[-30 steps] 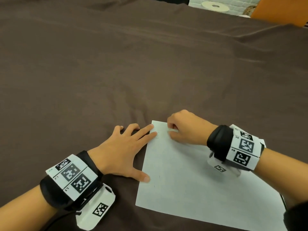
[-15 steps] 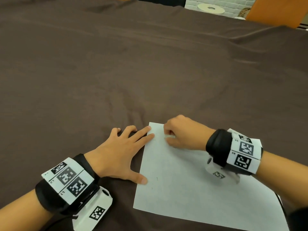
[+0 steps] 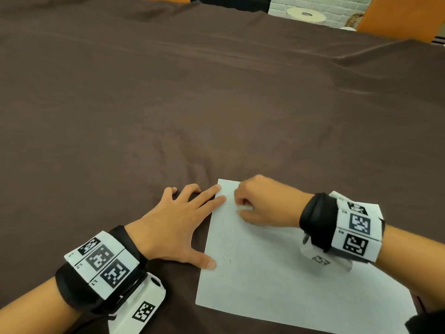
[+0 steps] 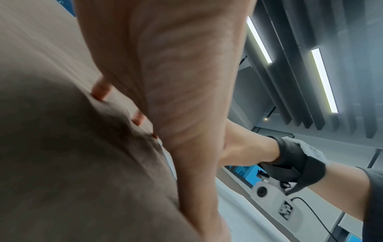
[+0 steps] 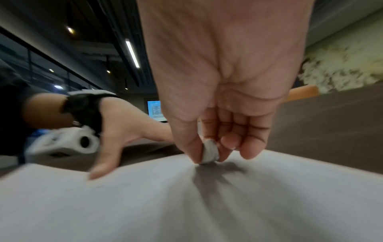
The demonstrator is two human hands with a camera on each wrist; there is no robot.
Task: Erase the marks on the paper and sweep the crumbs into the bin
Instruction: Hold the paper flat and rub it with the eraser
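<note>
Head view showed the paper (image 3: 277, 268) lying flat at the near right of the worktop (image 3: 168, 104), which was covered in brown cloth. The right forearm crossed the sheet's near right part. Faint short marks (image 3: 230, 261) sat near its left edge, just beside the left thumb, and a few more lay near the far left corner, between the two hands.

The left hand (image 3: 173, 227) lay flat and spread, palm down, mostly on the cloth just left of the sheet. Its thumb tip touched the paper's left edge, and two straight fingertips rested on the far left corner; the other fingers lay on the cloth. It held nothing.

The right hand (image 3: 262, 203) rested on the paper's far edge, close to the left fingertips, with its fingers curled under. From the right wrist view, the thumb and fingers (image 5: 225, 140) pinched a small white eraser (image 5: 210, 151), whose lower end touched the sheet and cast a shadow toward the camera. In the left wrist view, blurred, the left hand's underside pressed down on the cloth, and the right wrist with its black strap showed beyond.

Further off, past the worktop's far edge, an orange surface (image 3: 395, 18) and a white disc (image 3: 306, 14) were visible.
</note>
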